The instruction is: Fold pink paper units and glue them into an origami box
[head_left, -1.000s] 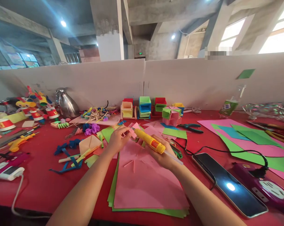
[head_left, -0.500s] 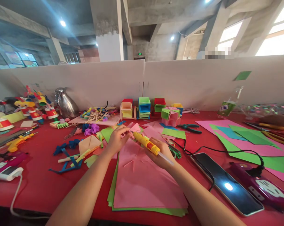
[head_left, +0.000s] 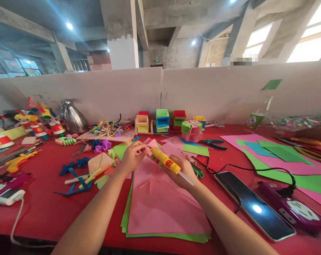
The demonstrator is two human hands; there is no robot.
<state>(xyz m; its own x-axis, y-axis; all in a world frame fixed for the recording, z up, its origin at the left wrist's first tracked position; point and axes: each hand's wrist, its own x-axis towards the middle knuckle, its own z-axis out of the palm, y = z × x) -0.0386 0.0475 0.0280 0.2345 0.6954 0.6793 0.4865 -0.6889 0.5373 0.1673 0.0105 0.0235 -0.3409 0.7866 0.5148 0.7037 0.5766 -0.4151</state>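
My right hand (head_left: 180, 170) is wrapped round a yellow hot glue gun (head_left: 163, 158), with a clear glue stick (head_left: 186, 178) poking out of its back end. The gun's front end points at a small folded pink paper piece (head_left: 152, 144). My left hand (head_left: 134, 157) pinches that pink piece between thumb and fingers; its lower part is hidden behind the gun. Both hands are over the far end of a stack of pink paper (head_left: 165, 209) with green sheets (head_left: 127, 209) showing below. Thin pink paper strips (head_left: 147, 183) lie on the stack.
Right of the stack are a phone (head_left: 253, 205), a purple power strip (head_left: 293, 205) and a black cable. Pliers (head_left: 213, 143) and folded paper boxes (head_left: 162, 121) stand farther back. Blue paper strips (head_left: 75, 184), a steel jug (head_left: 73, 117) and paper-cup figures (head_left: 39, 130) are to the left.
The whole view has shifted very slightly. Both hands keep their hold on the glue gun and the pink paper piece, almost in the same place.
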